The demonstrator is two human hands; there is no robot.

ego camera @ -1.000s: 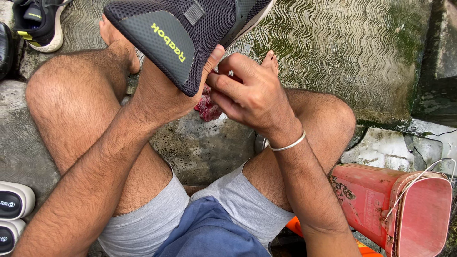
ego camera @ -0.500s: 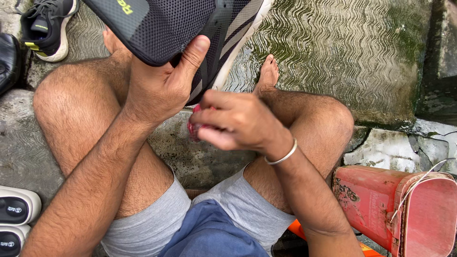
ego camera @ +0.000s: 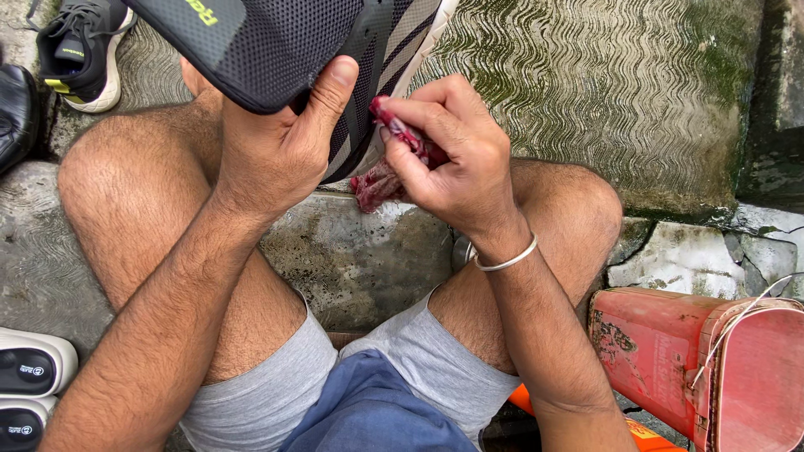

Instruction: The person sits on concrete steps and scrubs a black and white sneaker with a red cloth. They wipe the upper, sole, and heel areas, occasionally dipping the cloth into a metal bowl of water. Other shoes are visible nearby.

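My left hand (ego camera: pixel 280 138) grips a dark grey mesh sports shoe (ego camera: pixel 285 42) from below, thumb pressed on its side, holding it up above my knees. My right hand (ego camera: pixel 452 155) pinches a small dark red rag (ego camera: pixel 385 176) between thumb and fingers, right beside the shoe's striped side and white sole edge. A silver bangle (ego camera: pixel 505 260) circles my right wrist. I sit with bare knees apart in grey shorts.
Another dark sports shoe (ego camera: pixel 79 50) and a black shoe (ego camera: pixel 15 109) lie at the upper left on the concrete. Two white-soled shoes (ego camera: pixel 29 381) sit at the lower left. A worn red plastic can (ego camera: pixel 703 360) lies at the lower right. Mossy ribbed concrete (ego camera: pixel 586 92) lies ahead.
The shoe has been raised and turned, so less of it shows. My right hand drew back from the shoe with the rag, then came up against its side again.
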